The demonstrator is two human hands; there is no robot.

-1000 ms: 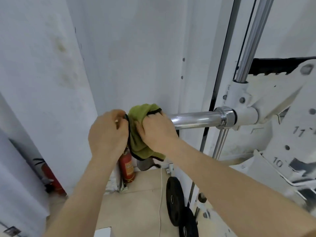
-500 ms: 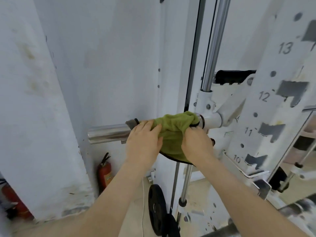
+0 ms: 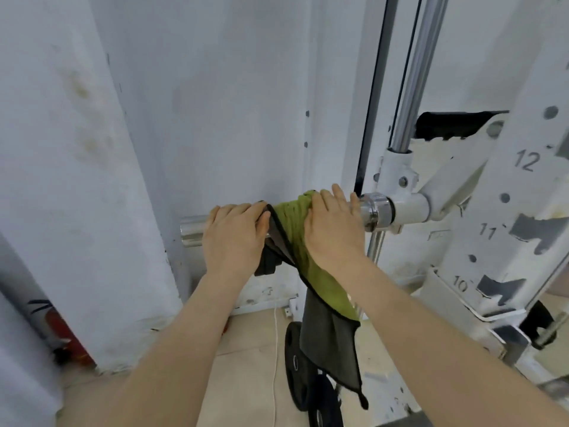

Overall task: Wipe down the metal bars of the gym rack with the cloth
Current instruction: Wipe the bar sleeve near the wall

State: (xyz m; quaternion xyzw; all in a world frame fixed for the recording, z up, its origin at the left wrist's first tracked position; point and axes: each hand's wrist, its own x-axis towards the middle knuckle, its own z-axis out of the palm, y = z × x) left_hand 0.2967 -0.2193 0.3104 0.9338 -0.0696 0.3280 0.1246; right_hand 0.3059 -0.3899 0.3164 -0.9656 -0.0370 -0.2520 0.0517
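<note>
A horizontal chrome bar (image 3: 191,231) sticks out to the left from the white gym rack (image 3: 523,192). A green cloth (image 3: 329,291) with a grey underside is draped over the bar, and its long end hangs down towards the floor. My left hand (image 3: 234,238) lies on the bar left of the cloth and pinches the cloth's black-trimmed edge between thumb and fingers. My right hand (image 3: 332,229) presses flat on the green cloth on top of the bar, its fingers stretched out beside the chrome collar (image 3: 377,211). Only the bar's left end shows bare.
A vertical chrome guide rod (image 3: 412,81) rises above the collar. Black weight plates (image 3: 295,359) stand on the floor under the cloth, with a white cable (image 3: 275,349) beside them. A red fire extinguisher (image 3: 61,331) stands low on the left. A white wall is close behind the bar.
The cloth has come out of its bunched shape and now hangs down long. My right hand has opened flat on it. Both hands have shifted along the bar as the view turned.
</note>
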